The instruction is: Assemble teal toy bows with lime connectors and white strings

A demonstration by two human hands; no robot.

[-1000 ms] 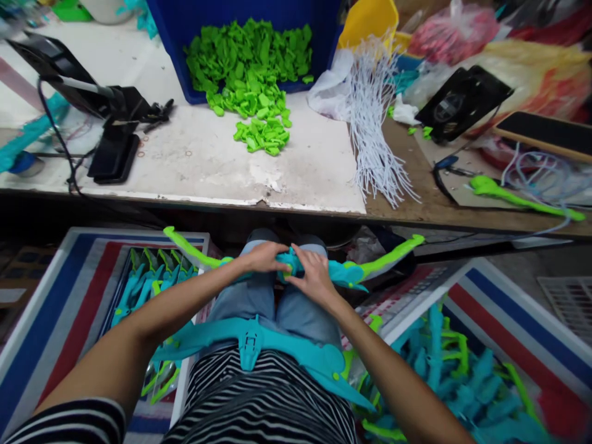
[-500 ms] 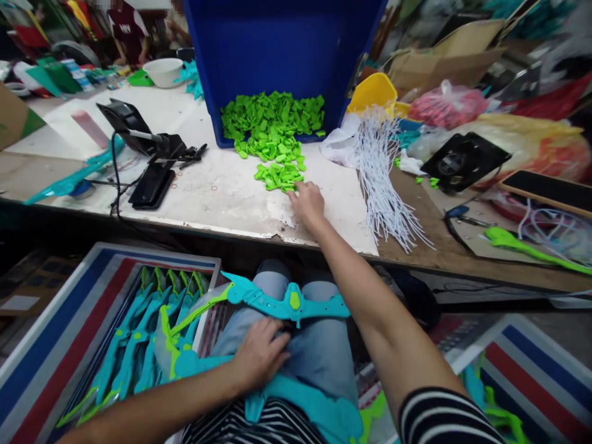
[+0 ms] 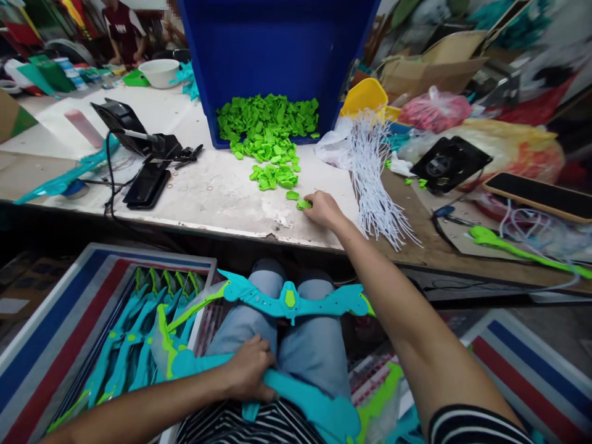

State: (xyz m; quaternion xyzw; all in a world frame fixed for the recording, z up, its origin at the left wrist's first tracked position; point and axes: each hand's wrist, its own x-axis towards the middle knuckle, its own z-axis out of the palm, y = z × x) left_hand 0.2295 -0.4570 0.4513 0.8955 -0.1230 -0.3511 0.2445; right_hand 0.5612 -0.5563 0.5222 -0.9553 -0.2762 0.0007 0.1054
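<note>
My right hand is over the table, its fingers closed on a small lime-green plastic piece. Another lime-green piece lies just left of it, in front of a loose heap of such pieces. Down at my lap, my left hand is wrapped round the middle of a turquoise toy bow with green ends; the hand hides its grip. A second turquoise toy bow, with a green inset at its centre, lies across my knees.
A blue bin on its side spills green pieces onto the table. White elastic cords hang over the edge. A phone and small fan lie nearby. Striped crates with bows flank my legs. People sit at the back left.
My right hand has drawn back from the heap toward me and right, bringing a green piece. One more piece now lies apart from the heap. My left hand's fingers have curled round the bow.
</note>
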